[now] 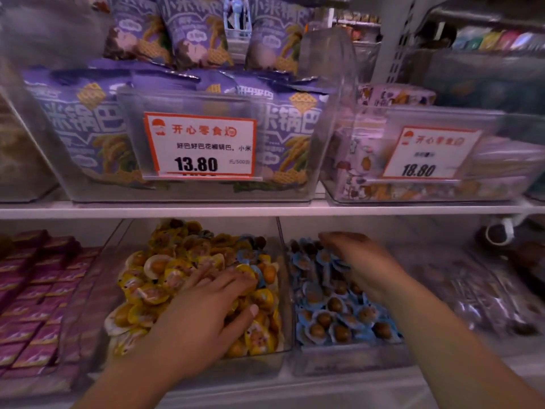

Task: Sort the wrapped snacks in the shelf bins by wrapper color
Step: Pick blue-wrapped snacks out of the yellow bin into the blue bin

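Sorting underway: left hand (203,305) spread flat on yellow-wrapped snacks (147,290), holding none visibly; right hand (359,261) in blue-wrapped snacks (330,314), grasp indiscernible; next, likely extract blue strays (250,255) near yellow bin's (283,290) right wall.

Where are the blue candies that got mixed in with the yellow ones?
In the head view, a few blue-wrapped snacks sit at the back right of the yellow bin, just past the left hand's fingertips.

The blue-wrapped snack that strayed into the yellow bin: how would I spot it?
Find the price tag reading 13.80; the clear bin directly beneath holds yellow-wrapped snacks. Just past the left hand, near the right wall, lies a blue-wrapped snack, blue among yellow.
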Tool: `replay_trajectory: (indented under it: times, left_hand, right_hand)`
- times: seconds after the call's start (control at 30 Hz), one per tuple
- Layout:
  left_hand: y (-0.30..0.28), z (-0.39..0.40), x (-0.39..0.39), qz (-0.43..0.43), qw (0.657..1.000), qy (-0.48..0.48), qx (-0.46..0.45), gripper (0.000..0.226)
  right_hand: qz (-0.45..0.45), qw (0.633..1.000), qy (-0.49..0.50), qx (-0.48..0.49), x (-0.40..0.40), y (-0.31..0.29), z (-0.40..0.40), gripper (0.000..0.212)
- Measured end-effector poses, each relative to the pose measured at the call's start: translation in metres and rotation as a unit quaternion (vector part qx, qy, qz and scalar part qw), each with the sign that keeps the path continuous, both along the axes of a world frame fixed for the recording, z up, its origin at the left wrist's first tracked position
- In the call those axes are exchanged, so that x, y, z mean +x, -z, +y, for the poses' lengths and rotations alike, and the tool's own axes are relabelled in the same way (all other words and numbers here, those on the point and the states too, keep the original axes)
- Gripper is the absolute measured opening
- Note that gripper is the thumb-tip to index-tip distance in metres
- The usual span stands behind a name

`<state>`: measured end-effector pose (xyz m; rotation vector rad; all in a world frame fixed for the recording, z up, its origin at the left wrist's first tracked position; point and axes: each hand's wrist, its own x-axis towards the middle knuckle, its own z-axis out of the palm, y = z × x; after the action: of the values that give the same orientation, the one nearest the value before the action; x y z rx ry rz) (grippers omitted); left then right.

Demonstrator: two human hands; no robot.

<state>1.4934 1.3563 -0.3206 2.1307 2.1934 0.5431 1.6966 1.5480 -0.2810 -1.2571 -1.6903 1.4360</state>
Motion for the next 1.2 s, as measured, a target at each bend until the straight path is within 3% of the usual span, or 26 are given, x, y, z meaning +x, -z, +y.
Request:
replay_trajectory:
  times: [0.1, 0.27, 0.4, 0.53, 0.6, 0.8, 0.97, 1.1, 1.2]
  left_hand:
    - [-0.003, 0.002, -0.003, 0.027, 0.999, -0.018, -0.011, 0.048]
    - [-0.014, 0.003, -0.016, 0.138, 0.986, -0.086, 0.021, 0.033]
    - [-0.018, 0.006, -0.020, 0.106, 0.985, -0.133, -0.003, 0.052]
    - [-0.015, 0.032, 0.006, -0.012, 0.998, -0.051, 0.047, 0.037]
    - [-0.010, 0.046, 0.012, 0.000, 0.999, -0.027, 0.017, 0.032]
    - [-0.018, 0.041, -0.030, 0.069, 0.992, -0.093, -0.050, 0.018]
    - [-0.041, 0.031, -0.052, 0.119, 0.979, -0.098, -0.130, 0.023]
    - [-0.046, 0.056, -0.043, 0.066, 0.993, -0.059, -0.074, 0.035]
    - [-0.031, 0.086, -0.030, -0.009, 0.989, -0.018, -0.145, 0.050]
  right_hand:
    - [-0.054, 0.982, 0.002, 0.180, -0.012, 0.001, -0.014, 0.013]
    - [-0.036, 0.964, -0.179, 0.195, -0.039, 0.037, -0.060, 0.058]
    - [0.026, 0.969, -0.136, 0.203, -0.044, 0.043, -0.062, 0.040]
    - [0.085, 0.972, -0.100, 0.197, -0.043, 0.041, -0.060, 0.033]
    - [0.061, 0.968, -0.101, 0.223, -0.045, 0.042, -0.063, 0.032]
    - [0.062, 0.970, -0.101, 0.214, -0.045, 0.042, -0.061, 0.030]
    - [0.063, 0.972, -0.098, 0.203, -0.046, 0.044, -0.059, 0.031]
    - [0.058, 0.972, -0.101, 0.206, -0.046, 0.043, -0.059, 0.030]
    - [0.063, 0.972, -0.097, 0.205, -0.047, 0.044, -0.059, 0.030]
